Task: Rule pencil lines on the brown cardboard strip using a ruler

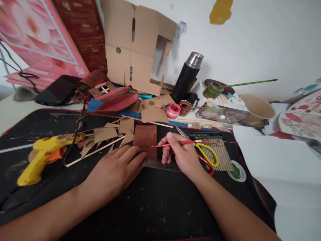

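My right hand (182,154) is closed around a red pencil (163,145), whose tip points left over a brown-painted piece of card (145,135). My left hand (120,169) lies flat with its fingers stretched toward the lower left edge of that card. Along the card's lower edge, between both hands, runs a clear strip (160,164) that looks like a ruler; its left end is hidden under my left fingers. Scissors with yellow and red handles (209,155) lie just right of my right hand, partly covered by it.
Left on the black mat (150,207) lies a yellow glue gun (41,157), near cardboard scraps (105,134). A green cutter (207,135), corrugated card (220,155) and a green paint lid (237,171) are right. Behind stand paint jars (173,110), a black flask (187,78) and tall cardboard (140,43).
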`<action>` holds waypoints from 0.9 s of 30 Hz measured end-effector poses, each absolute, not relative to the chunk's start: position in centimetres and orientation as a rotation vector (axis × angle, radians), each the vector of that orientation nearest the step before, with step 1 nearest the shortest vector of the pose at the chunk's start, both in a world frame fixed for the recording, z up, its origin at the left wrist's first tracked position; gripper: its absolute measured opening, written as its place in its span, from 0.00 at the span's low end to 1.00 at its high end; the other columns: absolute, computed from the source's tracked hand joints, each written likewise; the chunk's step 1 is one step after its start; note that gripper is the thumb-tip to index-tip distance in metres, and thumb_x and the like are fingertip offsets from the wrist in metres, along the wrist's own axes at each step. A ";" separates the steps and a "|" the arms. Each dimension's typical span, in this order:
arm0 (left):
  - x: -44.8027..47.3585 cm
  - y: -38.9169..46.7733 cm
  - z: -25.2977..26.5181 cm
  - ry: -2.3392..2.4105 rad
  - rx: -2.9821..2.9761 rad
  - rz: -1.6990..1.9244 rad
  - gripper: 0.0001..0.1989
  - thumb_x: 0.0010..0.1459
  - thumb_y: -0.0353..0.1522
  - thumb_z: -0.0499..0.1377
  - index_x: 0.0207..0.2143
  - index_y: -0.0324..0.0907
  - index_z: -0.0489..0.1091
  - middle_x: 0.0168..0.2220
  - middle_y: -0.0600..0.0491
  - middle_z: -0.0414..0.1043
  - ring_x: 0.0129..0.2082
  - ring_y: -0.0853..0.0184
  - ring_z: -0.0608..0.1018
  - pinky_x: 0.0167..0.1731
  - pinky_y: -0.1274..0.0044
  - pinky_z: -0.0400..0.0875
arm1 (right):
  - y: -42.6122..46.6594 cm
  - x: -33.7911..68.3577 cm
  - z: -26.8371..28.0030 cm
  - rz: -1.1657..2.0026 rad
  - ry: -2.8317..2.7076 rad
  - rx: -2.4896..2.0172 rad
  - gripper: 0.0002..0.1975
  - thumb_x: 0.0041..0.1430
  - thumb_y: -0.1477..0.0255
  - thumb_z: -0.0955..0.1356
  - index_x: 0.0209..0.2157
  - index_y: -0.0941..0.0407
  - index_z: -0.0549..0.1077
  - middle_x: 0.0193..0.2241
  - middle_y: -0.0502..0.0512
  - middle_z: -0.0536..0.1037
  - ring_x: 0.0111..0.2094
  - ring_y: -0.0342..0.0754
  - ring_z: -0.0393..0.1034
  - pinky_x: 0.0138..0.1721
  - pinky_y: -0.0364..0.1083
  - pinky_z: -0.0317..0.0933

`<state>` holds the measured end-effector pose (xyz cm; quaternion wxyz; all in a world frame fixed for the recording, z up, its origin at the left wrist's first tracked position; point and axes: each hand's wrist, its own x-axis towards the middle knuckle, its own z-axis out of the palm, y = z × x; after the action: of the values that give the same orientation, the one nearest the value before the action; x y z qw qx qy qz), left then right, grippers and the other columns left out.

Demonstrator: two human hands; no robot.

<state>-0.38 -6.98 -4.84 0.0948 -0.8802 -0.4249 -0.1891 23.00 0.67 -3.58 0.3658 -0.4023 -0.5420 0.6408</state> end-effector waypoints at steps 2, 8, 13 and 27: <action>-0.6 -7.1 -4.8 -1.267 -2.629 -0.596 0.17 0.81 0.33 0.48 0.55 0.38 0.76 0.46 0.45 0.81 0.41 0.57 0.83 0.39 0.66 0.81 | 0.6 23.0 -3.6 1.667 -1.387 -1.032 0.30 0.68 0.41 0.72 0.36 0.56 0.80 0.19 0.47 0.77 0.18 0.43 0.75 0.18 0.39 0.61; -1.3 -7.4 -4.6 -1.260 -2.725 -0.686 0.18 0.81 0.39 0.51 0.57 0.40 0.77 0.50 0.44 0.82 0.45 0.55 0.84 0.42 0.64 0.82 | 0.5 23.0 -3.5 1.665 -1.421 -1.053 0.29 0.68 0.42 0.72 0.33 0.55 0.79 0.18 0.47 0.75 0.18 0.43 0.75 0.19 0.40 0.62; -1.3 -7.6 -4.8 -1.303 -2.715 -0.718 0.18 0.80 0.37 0.51 0.57 0.40 0.77 0.50 0.45 0.82 0.45 0.54 0.84 0.42 0.63 0.83 | 0.3 23.0 -3.3 1.641 -1.437 -1.123 0.31 0.68 0.41 0.71 0.29 0.55 0.77 0.14 0.44 0.69 0.15 0.43 0.71 0.19 0.41 0.61; -0.6 -7.8 -4.6 -1.301 -2.681 -0.685 0.16 0.79 0.33 0.49 0.55 0.39 0.76 0.47 0.44 0.81 0.41 0.55 0.83 0.40 0.63 0.83 | 0.0 22.8 -3.5 1.591 -1.512 -1.150 0.29 0.72 0.44 0.69 0.31 0.55 0.79 0.15 0.47 0.74 0.16 0.43 0.71 0.19 0.41 0.61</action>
<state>-0.59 -7.78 -4.63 0.0419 -0.8761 -0.4251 -0.2238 22.78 -0.05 -3.55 0.3261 -0.4388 -0.5768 0.6070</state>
